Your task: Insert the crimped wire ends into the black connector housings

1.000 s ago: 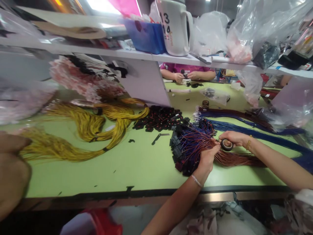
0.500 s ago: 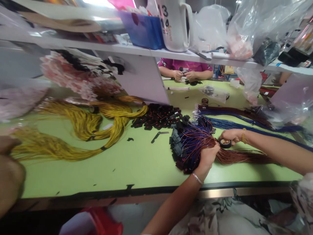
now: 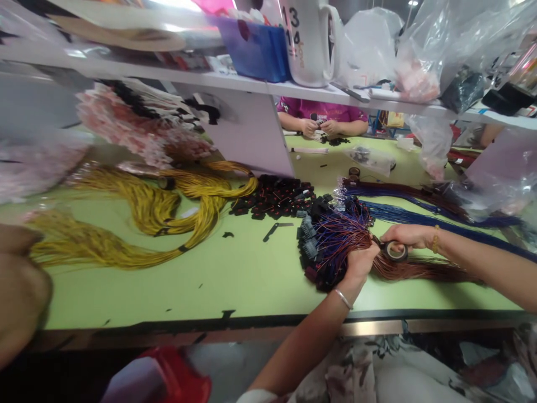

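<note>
Shifted slightly rightward, the bundle of red-and-blue wires (image 3: 335, 240) is gripped by left hand (image 3: 361, 263); a black tape roll (image 3: 396, 251), pinched in right hand (image 3: 405, 235), is held at the bundle's neck, where wrapping appears next.

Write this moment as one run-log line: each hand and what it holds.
left hand: grips red-blue wire bundle | right hand: holds black tape roll against bundle | surface: green table

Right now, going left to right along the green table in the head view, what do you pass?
Yellow wire bundles → pile of black connectors → left hand gripping the red-and-blue wire bundle → tape roll in the right hand.
</note>
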